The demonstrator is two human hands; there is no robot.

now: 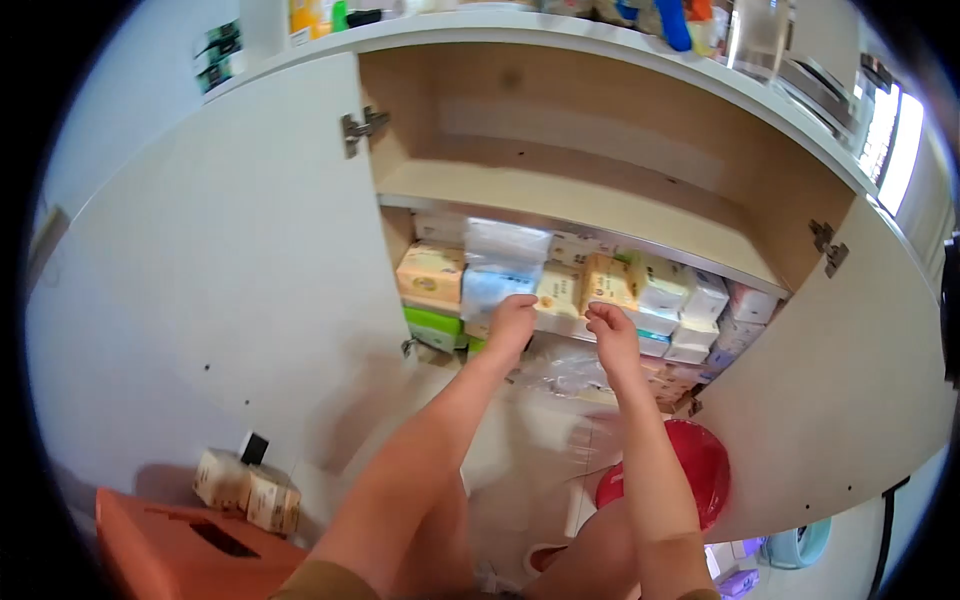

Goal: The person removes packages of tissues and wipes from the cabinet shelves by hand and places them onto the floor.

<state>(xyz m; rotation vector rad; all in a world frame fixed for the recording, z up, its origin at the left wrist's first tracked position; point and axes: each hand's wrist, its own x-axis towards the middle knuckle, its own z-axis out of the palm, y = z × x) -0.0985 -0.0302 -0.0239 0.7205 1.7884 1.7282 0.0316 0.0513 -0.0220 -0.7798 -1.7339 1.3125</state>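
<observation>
Here's the big one: a white wooden cabinet [620, 110] with a beige interior, and both hinged doors stand wide. The flat white left door [230, 300] swings out to one side, the flat white right door [830, 390] to the other. Down at the lower left sits an orange box-like container [150, 545] with a dark slot, and near the right arm there's a glossy red rounded object [708, 465], partly covered by that arm.

Under the pale shelf [560, 197], soft packs crowd together in stacks. A crumpled clear plastic film [560, 370] lies beneath them, between the two forearms.

Now the hands! The left hand [513, 322] is right at the lower corner of a pale blue pack with a white upper part [495, 285], which stands in the front row; its grip is curled in, though whether it's clamped on, I can't tell. The right hand [615, 335] has its grip bunched nearly closed, just before a yellow-orange printed pack [608, 278]; I can't tell if anything's pinched there.
</observation>
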